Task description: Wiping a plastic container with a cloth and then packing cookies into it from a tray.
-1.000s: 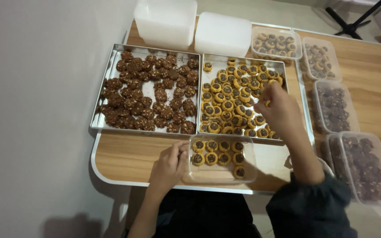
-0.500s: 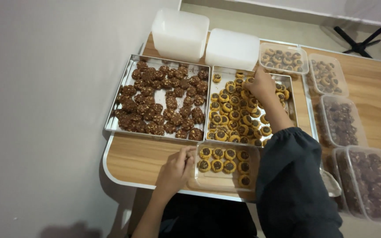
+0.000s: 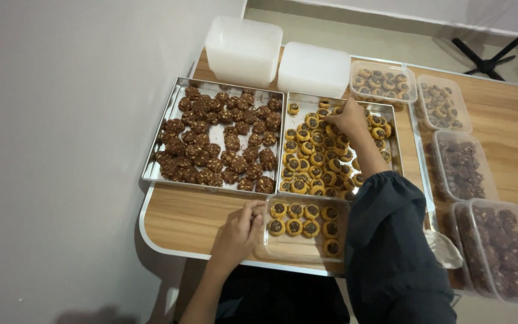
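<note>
Head view shows your right hand (image 3: 348,118) has reached further up the tray of yellow cookies (image 3: 391,157) than a second ago, from its right side to near its far edge; fingers curl down onto the cookies, though whether they pinch one you cannot tell. Your left hand (image 3: 238,231) stays at the near table edge, fingers closed on the left rim of the clear container (image 3: 265,249), already holding two rows of cookies. Beside it, the tray of brown cookies (image 3: 151,171) lies untouched.
</note>
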